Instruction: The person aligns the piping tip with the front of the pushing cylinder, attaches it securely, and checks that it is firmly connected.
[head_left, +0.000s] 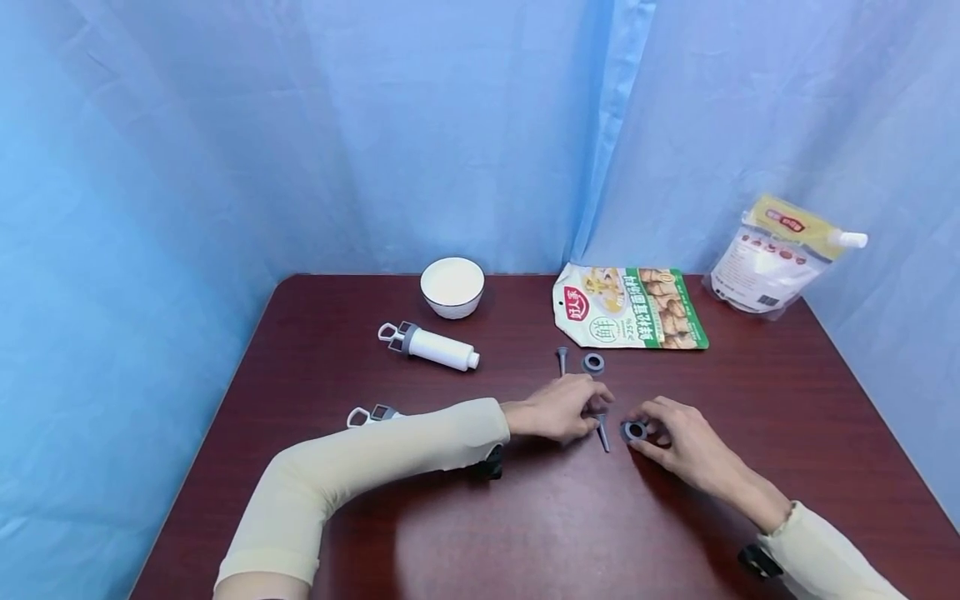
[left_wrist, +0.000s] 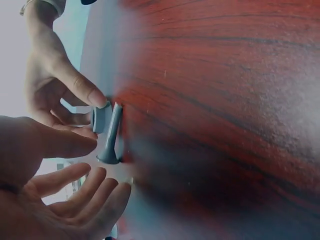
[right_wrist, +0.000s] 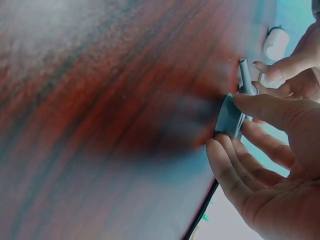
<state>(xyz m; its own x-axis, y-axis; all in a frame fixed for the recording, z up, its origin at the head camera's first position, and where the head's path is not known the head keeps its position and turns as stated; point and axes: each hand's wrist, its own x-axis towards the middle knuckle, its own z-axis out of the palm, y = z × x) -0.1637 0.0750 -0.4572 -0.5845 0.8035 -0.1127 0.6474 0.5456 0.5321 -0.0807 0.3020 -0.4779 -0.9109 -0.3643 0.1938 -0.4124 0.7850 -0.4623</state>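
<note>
Grey plastic gathers between the fingers in the head view. The right hand (head_left: 686,442) pinches a grey ring (head_left: 627,435) between thumb and fingertips, probably by its rim so that the hole is left free. Between these fingers and the left ones lies a grey nozzle (head_left: 604,437), slim end toward the person; the left hand (head_left: 562,408) arches over its flared end. Beyond the left fingers, a second nozzle (head_left: 562,361) and second ring (head_left: 593,372) sit near each other, perhaps kept as a pair. Left of those fingers lies a white dispenser (head_left: 442,349), with a white bowl (head_left: 452,287) farther off. Well beyond both hands, a flat packet (head_left: 630,307) carries 好人家 on red; its green band's lettering cannot be read surely. Beyond the right fingers, a spouted pouch (head_left: 772,258) tilts near the curtain (head_left: 675,150), its print illegible.

From the left wrist, the left thumb and fingers are spread, grasping nothing, just beside the nozzle's flared end. The right thumb bears on the ring next to the nozzle.

From the right wrist, thumb and fingers meet the ring from opposite sides, an edge grip that seems to suit so small a piece. No writing is readable there.
</note>
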